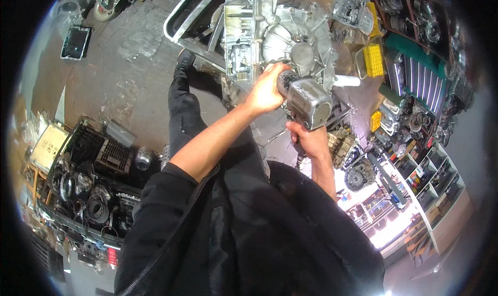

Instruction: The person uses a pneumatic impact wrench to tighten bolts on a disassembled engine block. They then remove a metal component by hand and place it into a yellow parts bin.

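Note:
A metal impact wrench (309, 103), grey and scuffed, is held between both my hands over the near edge of a gearbox (290, 42). My right hand (311, 141) is closed around its handle. At the wrench's dark front end, my left hand (265, 90) is curled with the fingers against the nose. The wrench's tip points at the gearbox's lower rim, and its contact point is hidden behind the tool and my left hand. The silver gearbox has a broad round bell-like casing with ribs and sits on a metal frame (202, 16).
Yellow plastic baskets (372, 60) stand to the right of the gearbox. Parts shelves (436, 184) line the lower right. A bench crowded with dark parts (88, 187) is at the left. A black tray (75, 42) lies on the floor at the upper left.

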A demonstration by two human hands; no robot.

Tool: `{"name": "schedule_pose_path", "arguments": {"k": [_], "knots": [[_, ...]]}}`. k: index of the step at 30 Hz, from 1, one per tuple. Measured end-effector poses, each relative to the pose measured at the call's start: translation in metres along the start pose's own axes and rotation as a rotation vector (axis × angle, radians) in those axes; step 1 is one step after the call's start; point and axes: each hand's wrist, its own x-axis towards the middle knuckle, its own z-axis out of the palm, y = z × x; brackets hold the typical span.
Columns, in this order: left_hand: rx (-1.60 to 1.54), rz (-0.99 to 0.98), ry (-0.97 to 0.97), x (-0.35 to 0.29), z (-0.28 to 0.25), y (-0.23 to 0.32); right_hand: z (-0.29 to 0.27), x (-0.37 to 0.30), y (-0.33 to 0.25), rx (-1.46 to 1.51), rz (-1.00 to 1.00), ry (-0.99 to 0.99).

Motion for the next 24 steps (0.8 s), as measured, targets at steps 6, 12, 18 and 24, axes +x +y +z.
{"name": "schedule_pose_path", "arguments": {"k": [6,12,18,24], "knots": [[-0.021,-0.003,0.046,0.004,0.005,-0.013,0.005,0.006,-0.015,-0.019,0.058,0.032],[-0.271,-0.056,0.172,-0.013,0.008,-0.009,0.005,0.001,-0.037,-0.509,-0.16,0.052],[-0.133,-0.056,0.117,0.001,0.01,-0.002,0.002,0.008,-0.05,-0.244,0.101,0.055],[-0.158,0.004,0.111,-0.001,0.006,-0.006,0.007,0.0,-0.048,-0.32,0.075,0.086]]}}
